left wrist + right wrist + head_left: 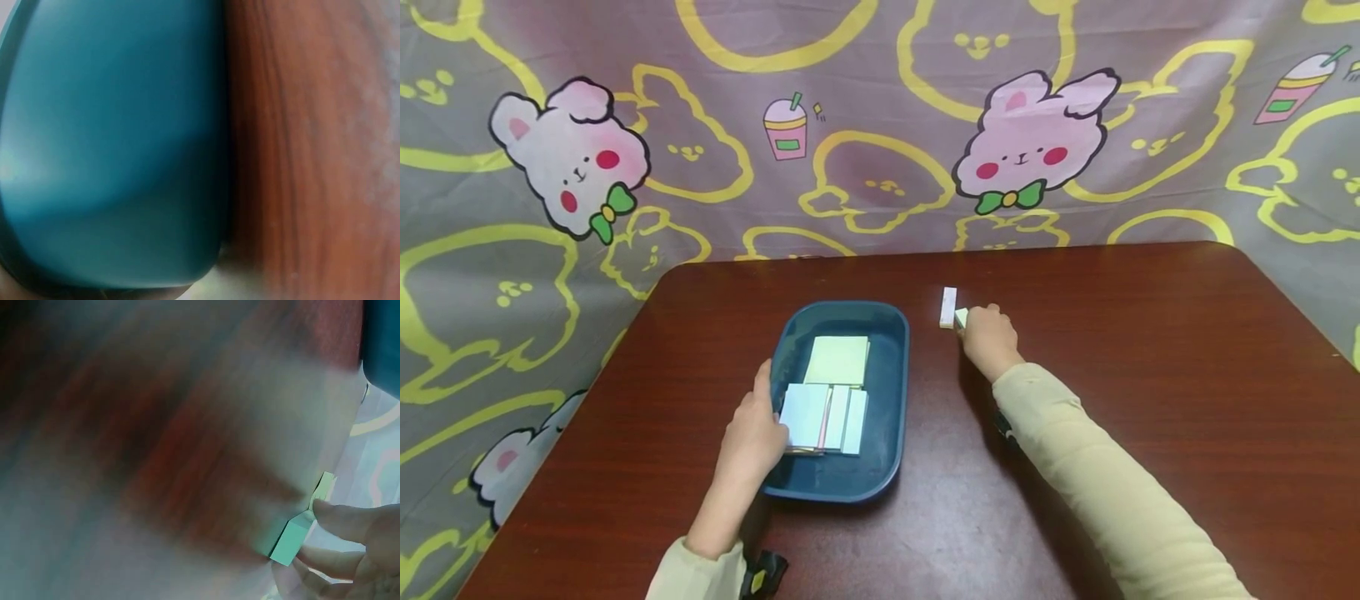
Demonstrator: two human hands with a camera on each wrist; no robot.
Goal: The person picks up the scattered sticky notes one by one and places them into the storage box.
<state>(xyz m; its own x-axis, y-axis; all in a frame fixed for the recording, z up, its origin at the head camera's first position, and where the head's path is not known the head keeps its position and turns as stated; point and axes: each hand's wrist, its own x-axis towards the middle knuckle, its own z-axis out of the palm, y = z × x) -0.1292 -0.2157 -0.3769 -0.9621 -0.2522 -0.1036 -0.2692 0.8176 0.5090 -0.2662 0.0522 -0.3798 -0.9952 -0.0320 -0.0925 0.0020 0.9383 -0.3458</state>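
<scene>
A dark blue-green plastic tray (891, 433) lies on the table; its outer wall (119, 125) fills much of the left wrist view. My left hand (751, 435) grips its left rim, the thumb over the edge. Inside the tray are a pale yellow square note pad (837, 360), a light blue note pad (805, 415) and narrow light blue note pads (854, 422). To the right of the tray, my right hand (991, 340) pinches a small pale green note pad (290, 540) between thumb and fingers. A whitish narrow note pad (948, 307) lies just left of that hand.
The reddish-brown wooden table (1187, 375) extends around the tray. A printed cloth (865, 108) with cartoon animals hangs behind it. A dark wrist strap (766, 575) is by the left sleeve.
</scene>
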